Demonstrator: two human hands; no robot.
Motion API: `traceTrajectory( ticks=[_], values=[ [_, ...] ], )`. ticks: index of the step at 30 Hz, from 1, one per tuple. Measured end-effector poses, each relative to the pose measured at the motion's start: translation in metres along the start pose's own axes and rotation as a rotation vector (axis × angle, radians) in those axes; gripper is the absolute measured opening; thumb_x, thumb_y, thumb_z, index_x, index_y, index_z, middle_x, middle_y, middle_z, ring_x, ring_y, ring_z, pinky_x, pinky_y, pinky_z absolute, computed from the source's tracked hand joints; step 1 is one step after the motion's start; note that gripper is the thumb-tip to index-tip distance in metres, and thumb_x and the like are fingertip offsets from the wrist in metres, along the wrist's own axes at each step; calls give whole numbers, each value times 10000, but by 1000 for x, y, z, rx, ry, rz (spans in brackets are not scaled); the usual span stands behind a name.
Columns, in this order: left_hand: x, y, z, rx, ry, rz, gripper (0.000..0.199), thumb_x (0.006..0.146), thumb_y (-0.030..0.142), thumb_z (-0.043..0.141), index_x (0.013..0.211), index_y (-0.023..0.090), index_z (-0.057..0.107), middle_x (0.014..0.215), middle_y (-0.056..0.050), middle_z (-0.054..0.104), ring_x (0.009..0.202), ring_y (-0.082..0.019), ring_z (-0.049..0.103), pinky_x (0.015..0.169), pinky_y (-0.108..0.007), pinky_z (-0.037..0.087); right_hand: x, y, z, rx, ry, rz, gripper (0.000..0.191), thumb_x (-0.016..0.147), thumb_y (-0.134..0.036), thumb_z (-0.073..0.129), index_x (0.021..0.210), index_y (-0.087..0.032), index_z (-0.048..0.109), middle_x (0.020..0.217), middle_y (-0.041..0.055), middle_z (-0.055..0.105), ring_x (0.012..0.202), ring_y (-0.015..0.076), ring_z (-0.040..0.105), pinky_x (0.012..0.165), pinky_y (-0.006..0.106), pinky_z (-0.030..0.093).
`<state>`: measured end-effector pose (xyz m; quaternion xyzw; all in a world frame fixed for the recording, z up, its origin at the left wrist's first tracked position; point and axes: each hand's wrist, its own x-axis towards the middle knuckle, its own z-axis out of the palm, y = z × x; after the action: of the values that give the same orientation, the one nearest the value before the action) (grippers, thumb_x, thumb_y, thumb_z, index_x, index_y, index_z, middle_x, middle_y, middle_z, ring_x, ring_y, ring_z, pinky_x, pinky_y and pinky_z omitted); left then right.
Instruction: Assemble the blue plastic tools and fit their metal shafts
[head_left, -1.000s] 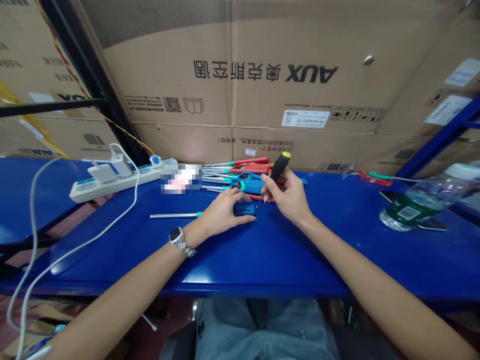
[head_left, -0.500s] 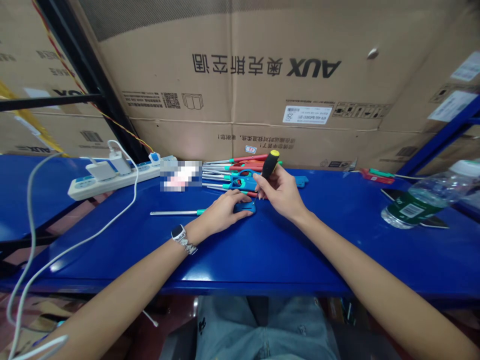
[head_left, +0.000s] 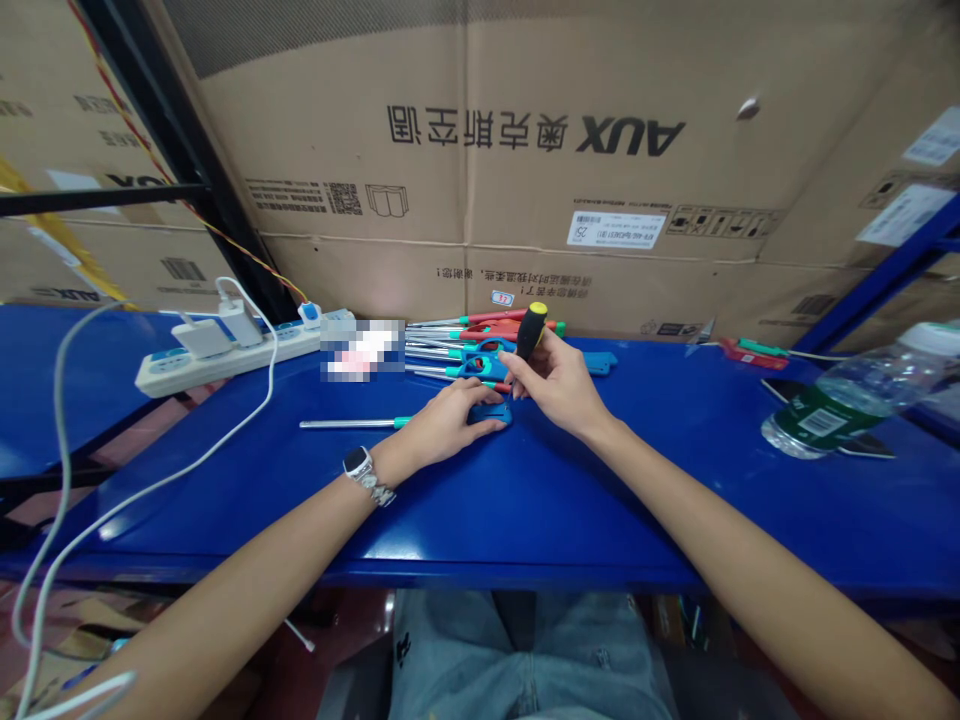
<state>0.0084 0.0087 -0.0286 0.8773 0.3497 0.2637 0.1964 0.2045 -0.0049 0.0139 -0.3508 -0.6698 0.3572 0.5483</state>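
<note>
My left hand (head_left: 448, 420) is closed around a blue-handled lighter (head_left: 495, 412) that lies on the blue table; its metal tube with a green collar points left. My right hand (head_left: 559, 380) grips a black screwdriver with a yellow cap (head_left: 532, 330), held nearly upright over the right end of that handle. The screwdriver's tip is hard to make out between my fingers and the handle. Just behind both hands lies a pile of red and blue lighters (head_left: 480, 352), their metal tubes pointing left.
A white power strip (head_left: 172, 375) with plugs and cables sits at the left. At the right, a water bottle (head_left: 829, 410) lies over a dark phone (head_left: 870, 446), near a red and green object (head_left: 754, 353). A large cardboard box (head_left: 480, 200) stands behind.
The screwdriver's handle has tipped slightly to the left, and my right hand has shifted a little left with it. My left hand stays on the lighter.
</note>
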Motion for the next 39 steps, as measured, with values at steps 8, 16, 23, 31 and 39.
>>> traceTrajectory(
  ticks=[8,16,23,31,39],
  values=[
    [0,-1,2,-8,3,-11,306,947,402,711,1191,216,711,1192,-115,705,1172,-299,644,1042,-516,522,5,5,-1,-74,-6,-7,315,836,-518,797,938,-263,642,698,-11,667,549,178,616,556,351,539],
    [10,16,-21,-275,299,25,280,899,307,645,1155,198,678,1176,-104,713,1079,-253,671,953,-435,557,6,4,2,-69,-5,-4,305,840,-499,794,983,-258,674,741,6,684,590,199,638,589,367,557],
    [59,53,-38,-460,539,80,372,809,466,828,977,169,678,960,-71,742,906,-192,692,803,-326,552,10,4,4,-109,17,-4,327,787,-488,850,923,-255,665,592,-36,584,503,176,568,506,325,490],
    [60,52,-29,-552,471,103,339,876,448,766,1034,148,752,926,-70,770,855,-185,713,807,-324,568,8,6,1,-107,-12,6,343,810,-478,833,1012,-258,665,672,-18,650,543,178,609,515,327,536],
    [55,49,-30,-557,390,145,408,978,528,622,1147,172,729,1053,-89,776,939,-202,728,791,-309,580,7,-3,-14,0,-180,65,370,834,-584,773,851,-232,659,722,21,729,579,181,670,497,309,558]
  ],
)
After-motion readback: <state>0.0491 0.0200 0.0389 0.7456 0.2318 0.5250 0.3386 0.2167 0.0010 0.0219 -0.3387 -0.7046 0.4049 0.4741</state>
